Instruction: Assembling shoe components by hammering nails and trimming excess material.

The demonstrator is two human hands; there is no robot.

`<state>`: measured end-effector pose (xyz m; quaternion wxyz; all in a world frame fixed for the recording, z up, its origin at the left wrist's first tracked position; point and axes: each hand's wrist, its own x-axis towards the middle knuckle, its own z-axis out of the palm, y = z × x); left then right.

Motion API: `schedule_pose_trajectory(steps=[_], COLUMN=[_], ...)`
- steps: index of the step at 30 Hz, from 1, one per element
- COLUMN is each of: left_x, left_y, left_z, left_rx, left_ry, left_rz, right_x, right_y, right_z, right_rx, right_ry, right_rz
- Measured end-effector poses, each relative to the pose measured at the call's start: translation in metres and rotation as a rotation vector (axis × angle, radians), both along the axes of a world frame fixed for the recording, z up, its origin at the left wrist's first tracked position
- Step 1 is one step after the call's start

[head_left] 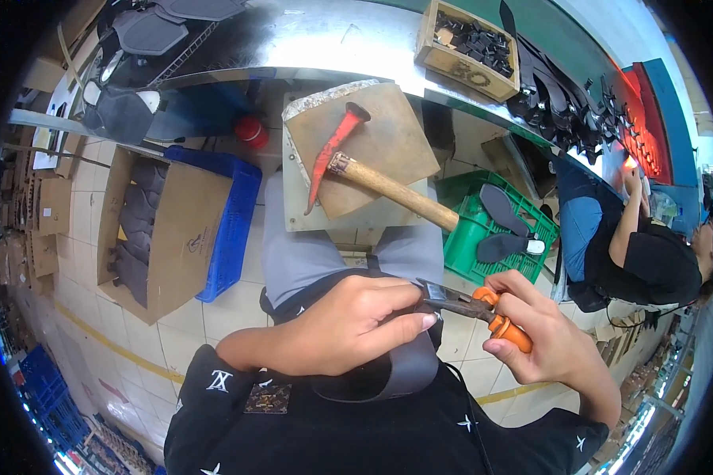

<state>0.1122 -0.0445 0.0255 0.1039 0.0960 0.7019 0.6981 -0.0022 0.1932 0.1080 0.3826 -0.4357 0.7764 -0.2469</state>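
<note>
In front of my body, my left hand [364, 321] is closed around a dark, curved shoe piece [413, 368], pinching its upper end with thumb and fingers. My right hand [543, 332] grips a pair of pliers [509, 328] by its orange handles. The metal jaws point left and meet the piece beside my left fingertips; how firmly they bite cannot be made out. Beyond my hands, a cobbler's hammer [396, 190] with a red head and wooden handle lies across a tan board [408, 131] on a work block.
A cardboard box [186, 237] of dark soles stands by a blue crate [234, 229] at left. At right, a green crate [463, 257] holds soles. A wooden box [467, 75] of small black parts sits on the metal bench [333, 39]. Another person [650, 253] works far right.
</note>
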Motion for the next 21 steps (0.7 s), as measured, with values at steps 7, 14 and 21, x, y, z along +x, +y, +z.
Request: schedule_pose_trajectory(steps=[7,14,21], left_x=[0.001,-0.002,-0.011], left_y=[0.0,-0.002,-0.001], left_z=[0.0,-0.003,0.002], left_rx=[-0.041,-0.004,0.012], left_ry=[-0.029,-0.114,-0.081], left_rz=[0.036,-0.096,-0.245], right_x=[0.004,-0.011,0.0], right_y=[-0.004,0.001,0.094], right_z=[0.001,0.003,-0.077], right_rx=[0.024,0.094,-0.39], right_ry=[0.041,-0.074,-0.433], right_rz=[-0.018,-0.028,-0.609])
